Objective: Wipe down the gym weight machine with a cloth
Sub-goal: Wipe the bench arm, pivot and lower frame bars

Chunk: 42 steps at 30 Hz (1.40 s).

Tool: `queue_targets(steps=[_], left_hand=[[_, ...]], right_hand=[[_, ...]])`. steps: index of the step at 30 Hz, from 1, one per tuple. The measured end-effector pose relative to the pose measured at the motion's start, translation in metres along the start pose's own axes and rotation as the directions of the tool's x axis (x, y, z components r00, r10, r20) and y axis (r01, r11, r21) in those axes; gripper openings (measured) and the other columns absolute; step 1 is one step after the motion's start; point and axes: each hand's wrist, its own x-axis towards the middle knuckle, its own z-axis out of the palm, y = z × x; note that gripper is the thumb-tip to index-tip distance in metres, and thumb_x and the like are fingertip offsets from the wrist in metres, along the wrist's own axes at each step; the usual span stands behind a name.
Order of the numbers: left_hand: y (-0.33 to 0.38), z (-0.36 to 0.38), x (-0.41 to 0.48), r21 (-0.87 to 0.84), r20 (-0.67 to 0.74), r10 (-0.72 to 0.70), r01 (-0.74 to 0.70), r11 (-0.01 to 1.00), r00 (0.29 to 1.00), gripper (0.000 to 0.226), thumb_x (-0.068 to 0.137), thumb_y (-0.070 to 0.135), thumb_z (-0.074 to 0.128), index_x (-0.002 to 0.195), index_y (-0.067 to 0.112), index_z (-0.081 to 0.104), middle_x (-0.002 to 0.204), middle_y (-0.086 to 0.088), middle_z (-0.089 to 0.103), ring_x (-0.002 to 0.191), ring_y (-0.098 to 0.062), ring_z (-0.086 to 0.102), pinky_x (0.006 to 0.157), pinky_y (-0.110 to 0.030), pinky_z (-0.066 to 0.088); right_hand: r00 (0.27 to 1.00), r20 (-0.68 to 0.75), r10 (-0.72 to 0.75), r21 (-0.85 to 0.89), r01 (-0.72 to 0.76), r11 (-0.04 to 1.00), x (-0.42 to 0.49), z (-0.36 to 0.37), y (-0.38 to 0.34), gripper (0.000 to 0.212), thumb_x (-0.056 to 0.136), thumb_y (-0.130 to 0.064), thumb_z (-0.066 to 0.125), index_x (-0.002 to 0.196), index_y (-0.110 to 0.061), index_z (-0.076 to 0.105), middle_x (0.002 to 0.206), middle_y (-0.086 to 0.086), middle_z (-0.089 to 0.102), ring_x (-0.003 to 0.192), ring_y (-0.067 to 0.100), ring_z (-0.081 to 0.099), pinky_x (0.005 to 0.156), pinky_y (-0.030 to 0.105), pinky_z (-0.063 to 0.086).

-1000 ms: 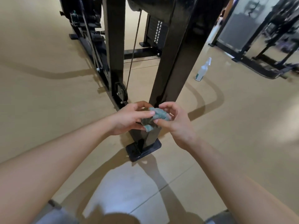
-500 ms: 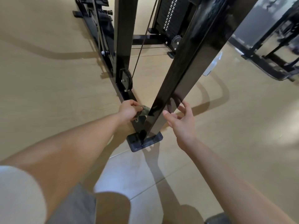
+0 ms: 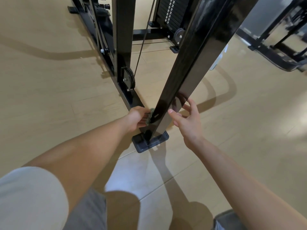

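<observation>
A glossy black slanted post point(image 3: 187, 67) of the weight machine runs down to a flat foot plate point(image 3: 150, 141) on the floor. My left hand point(image 3: 137, 117) grips a small grey-green cloth point(image 3: 149, 114) and holds it against the post's left face, low down near the foot. Most of the cloth is hidden behind the post and my fingers. My right hand point(image 3: 187, 123) hovers just right of the post with fingers spread and relaxed, holding nothing; I cannot tell whether its fingertips touch the post.
A second upright point(image 3: 123, 47) with a pulley point(image 3: 128, 78) and cable point(image 3: 142, 44) stands left of the post. The weight stack point(image 3: 172, 12) is behind. A white spray bottle point(image 3: 218, 58) peeks out behind the post. Another machine's frame point(image 3: 274, 53) lies at the far right.
Both hands held the cloth together a second ago. The left hand took it to the post's left face, and the right hand let go and opened beside the post. The camera moved closer.
</observation>
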Motion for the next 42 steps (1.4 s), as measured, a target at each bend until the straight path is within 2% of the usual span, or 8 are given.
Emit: queue_targets(steps=[3, 9, 16, 20, 26, 32, 36, 42], left_hand=[[0.006, 0.000, -0.001, 0.010, 0.078, 0.069, -0.069, 0.998, 0.995, 0.026, 0.099, 0.022, 0.055, 0.122, 0.024, 0.068, 0.111, -0.011, 0.073, 0.103, -0.029, 0.070, 0.086, -0.041, 0.059], [-0.015, -0.011, 0.001, 0.070, 0.135, -0.008, -0.001, 0.998, 0.991, 0.034, 0.101, 0.035, 0.050, 0.112, 0.007, 0.065, 0.104, -0.014, 0.071, 0.096, -0.029, 0.069, 0.086, -0.037, 0.051], [-0.042, -0.015, 0.014, 0.293, 0.037, -0.152, 0.134, 0.947, 0.988, 0.030, 0.099, 0.033, 0.063, 0.115, 0.009, 0.065, 0.115, -0.013, 0.070, 0.100, -0.026, 0.067, 0.097, -0.040, 0.052], [-0.040, -0.008, 0.011, 0.236, 0.038, -0.128, 0.115, 0.965, 0.991, 0.026, 0.102, 0.032, 0.058, 0.121, 0.015, 0.063, 0.114, -0.013, 0.068, 0.100, -0.027, 0.064, 0.075, -0.035, 0.053], [-0.027, -0.007, 0.008, 0.086, 0.094, -0.168, 0.160, 0.983, 0.981, 0.035, 0.095, 0.036, 0.068, 0.120, 0.011, 0.063, 0.116, -0.014, 0.065, 0.108, -0.029, 0.063, 0.100, -0.045, 0.054], [-0.007, -0.013, -0.006, 0.050, 0.160, -0.106, 0.100, 0.994, 0.981, 0.036, 0.094, 0.037, 0.068, 0.120, 0.013, 0.062, 0.116, -0.012, 0.064, 0.112, -0.029, 0.064, 0.093, -0.047, 0.058], [0.011, -0.015, -0.021, 0.035, 0.205, -0.042, 0.036, 0.999, 0.978, 0.038, 0.096, 0.038, 0.064, 0.124, 0.013, 0.062, 0.115, -0.012, 0.064, 0.114, -0.030, 0.064, 0.069, -0.033, 0.057], [0.043, -0.012, -0.042, -0.010, 0.235, 0.119, -0.120, 0.993, 0.965, 0.040, 0.095, 0.038, 0.062, 0.128, 0.015, 0.063, 0.122, -0.012, 0.068, 0.112, -0.026, 0.065, 0.082, -0.035, 0.057]], right_hand=[[1.000, -0.008, -0.018, 0.018, 0.019, 1.000, 0.001, 0.002, -0.001, 0.072, 0.075, -0.037, 0.083, 0.137, -0.044, 0.048, 0.126, -0.012, 0.056, 0.113, 0.021, 0.063, 0.096, 0.049, 0.056], [0.999, -0.010, -0.047, 0.044, 0.047, 0.998, 0.003, -0.003, -0.002, 0.058, 0.082, -0.033, 0.081, 0.132, -0.044, 0.054, 0.119, -0.012, 0.061, 0.100, 0.013, 0.066, 0.095, 0.041, 0.057], [0.994, -0.017, -0.111, -0.046, 0.110, 0.993, 0.001, -0.004, -0.003, 0.061, 0.082, -0.037, 0.082, 0.135, -0.035, 0.052, 0.115, -0.016, 0.060, 0.112, 0.006, 0.056, 0.102, 0.034, 0.052], [0.992, -0.015, -0.129, -0.062, 0.128, 0.990, 0.000, -0.006, -0.003, 0.064, 0.081, -0.036, 0.083, 0.137, -0.033, 0.051, 0.113, -0.018, 0.058, 0.114, 0.010, 0.056, 0.104, 0.035, 0.051], [0.991, -0.016, -0.133, -0.073, 0.132, 0.989, 0.004, -0.005, -0.002, 0.064, 0.081, -0.035, 0.083, 0.137, -0.034, 0.051, 0.115, -0.021, 0.060, 0.114, 0.000, 0.055, 0.103, 0.035, 0.051], [0.992, -0.007, -0.129, -0.074, 0.128, 0.989, 0.005, -0.008, -0.003, 0.062, 0.081, -0.040, 0.082, 0.135, -0.036, 0.052, 0.117, -0.017, 0.060, 0.113, 0.009, 0.058, 0.101, 0.038, 0.052], [0.980, 0.016, -0.198, -0.091, 0.199, 0.976, 0.006, -0.009, -0.013, 0.063, 0.082, -0.036, 0.081, 0.137, -0.032, 0.051, 0.127, -0.014, 0.062, 0.118, 0.009, 0.057, 0.103, 0.042, 0.051], [0.946, -0.011, -0.324, -0.069, 0.322, 0.944, 0.008, -0.013, -0.045, 0.095, 0.075, -0.043, 0.086, 0.151, -0.035, 0.029, 0.137, -0.011, 0.054, 0.127, 0.008, 0.053, 0.108, 0.038, 0.048]])
